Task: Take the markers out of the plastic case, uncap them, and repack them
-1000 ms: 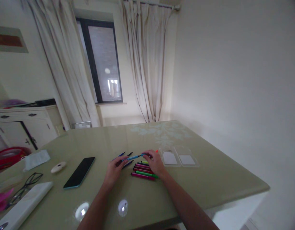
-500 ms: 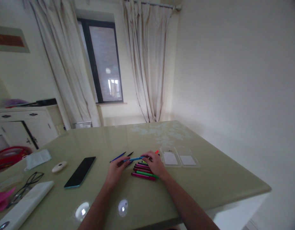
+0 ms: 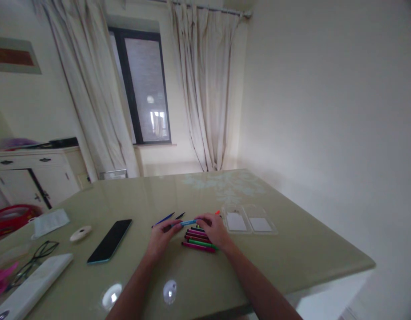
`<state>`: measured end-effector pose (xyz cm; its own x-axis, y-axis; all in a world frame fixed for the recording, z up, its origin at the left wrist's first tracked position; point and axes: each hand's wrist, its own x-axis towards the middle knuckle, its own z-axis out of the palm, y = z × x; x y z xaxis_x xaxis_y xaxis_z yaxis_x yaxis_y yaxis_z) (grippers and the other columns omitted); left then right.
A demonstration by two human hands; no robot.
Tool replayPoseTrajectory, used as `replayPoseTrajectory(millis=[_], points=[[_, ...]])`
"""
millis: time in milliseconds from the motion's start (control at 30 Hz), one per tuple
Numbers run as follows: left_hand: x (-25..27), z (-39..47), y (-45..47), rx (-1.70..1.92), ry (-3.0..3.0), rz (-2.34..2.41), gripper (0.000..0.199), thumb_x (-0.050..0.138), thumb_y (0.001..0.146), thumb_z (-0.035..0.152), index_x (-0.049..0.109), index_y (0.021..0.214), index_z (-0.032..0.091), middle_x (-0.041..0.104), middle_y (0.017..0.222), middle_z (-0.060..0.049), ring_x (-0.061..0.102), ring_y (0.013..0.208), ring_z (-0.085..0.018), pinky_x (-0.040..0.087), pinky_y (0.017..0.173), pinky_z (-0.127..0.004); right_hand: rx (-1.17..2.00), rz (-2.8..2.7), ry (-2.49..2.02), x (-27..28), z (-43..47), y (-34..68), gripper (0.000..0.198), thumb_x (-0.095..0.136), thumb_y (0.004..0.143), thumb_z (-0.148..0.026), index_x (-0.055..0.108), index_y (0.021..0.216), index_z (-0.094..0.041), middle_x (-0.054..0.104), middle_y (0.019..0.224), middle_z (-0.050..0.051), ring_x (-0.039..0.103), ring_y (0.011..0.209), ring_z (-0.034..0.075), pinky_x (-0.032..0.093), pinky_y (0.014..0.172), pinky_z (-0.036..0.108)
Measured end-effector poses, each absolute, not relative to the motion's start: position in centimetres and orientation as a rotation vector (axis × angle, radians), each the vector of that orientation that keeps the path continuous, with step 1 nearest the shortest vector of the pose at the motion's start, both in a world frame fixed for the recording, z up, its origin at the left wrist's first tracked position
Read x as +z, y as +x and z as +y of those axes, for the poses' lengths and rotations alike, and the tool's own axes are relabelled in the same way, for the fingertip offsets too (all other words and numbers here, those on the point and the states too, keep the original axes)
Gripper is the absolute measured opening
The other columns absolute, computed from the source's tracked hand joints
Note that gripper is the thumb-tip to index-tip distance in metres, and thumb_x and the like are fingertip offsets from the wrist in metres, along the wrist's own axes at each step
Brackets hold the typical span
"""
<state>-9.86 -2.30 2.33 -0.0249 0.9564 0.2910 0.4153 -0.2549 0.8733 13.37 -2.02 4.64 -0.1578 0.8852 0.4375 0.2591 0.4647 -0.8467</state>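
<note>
A light-blue marker pen is held between my two hands, just above the table. My left hand pinches its left end, and my right hand pinches its right end. Below and beside my right hand lies a row of several coloured markers, among them a magenta marker and a green marker; my right hand partly covers them. A dark-blue pen and a black pen lie beyond my left hand. An orange tip shows behind my right hand.
An opened clear plastic case with white inserts lies right of my hands. To the left are a black phone, a round white object, eyeglasses, a long white object and a pale packet.
Both hands still hold the light-blue marker, with its visible part now shorter between them. The whole view has shifted slightly; the things on the table keep their places.
</note>
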Motion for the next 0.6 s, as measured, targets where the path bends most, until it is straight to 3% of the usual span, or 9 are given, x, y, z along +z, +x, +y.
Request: replayPoseTrajectory(millis=[100, 267, 367, 600], points=[[2.0, -2.0, -10.6, 1.246, 1.808, 1.588, 0.059, 0.043, 0.093, 0.062, 0.077, 0.113, 0.018, 0.077, 0.117, -0.012, 0.069, 0.111, -0.029, 0.051, 0.102, -0.043, 0.64, -1.655, -1.074, 5.0, -3.1, 14.7, 0.018, 0.065, 0.088, -0.028, 0.08, 0.093, -0.019, 0.075, 0.08, 0.004, 0.064, 0.069, 0.018, 0.049, 0.065, 0.028], [1.0, -1.7, -10.6, 1.102, 1.965, 1.863, 0.037, 0.055, 0.092, 0.04, 0.073, 0.12, 0.024, 0.068, 0.137, -0.01, 0.052, 0.133, -0.035, 0.03, 0.116, -0.057, 0.452, -1.79, -1.189, 3.8, -5.4, 18.0, 0.016, 0.065, 0.086, -0.019, 0.077, 0.097, -0.02, 0.076, 0.093, 0.006, 0.068, 0.082, 0.021, 0.051, 0.078, 0.031], [0.5, -1.4, -10.2, 1.008, 2.015, 1.944, 0.032, 0.053, 0.095, 0.036, 0.072, 0.12, 0.029, 0.069, 0.135, -0.007, 0.054, 0.131, -0.033, 0.031, 0.114, -0.056, 0.395, -1.964, -1.258, 3.2, -6.0, 18.9, 0.018, 0.066, 0.084, -0.013, 0.076, 0.096, -0.021, 0.076, 0.096, 0.006, 0.069, 0.09, 0.023, 0.05, 0.086, 0.034], [0.1, -0.9, -11.4, 0.963, 2.03, 2.054, 0.032, 0.047, 0.099, 0.031, 0.071, 0.117, 0.022, 0.074, 0.121, -0.011, 0.066, 0.114, -0.029, 0.046, 0.102, -0.044, 0.088, -2.124, -1.561, 5.1, -2.4, 18.9, 0.021, 0.058, 0.095, -0.017, 0.077, 0.101, -0.019, 0.075, 0.103, 0.01, 0.067, 0.099, 0.023, 0.046, 0.089, 0.031]])
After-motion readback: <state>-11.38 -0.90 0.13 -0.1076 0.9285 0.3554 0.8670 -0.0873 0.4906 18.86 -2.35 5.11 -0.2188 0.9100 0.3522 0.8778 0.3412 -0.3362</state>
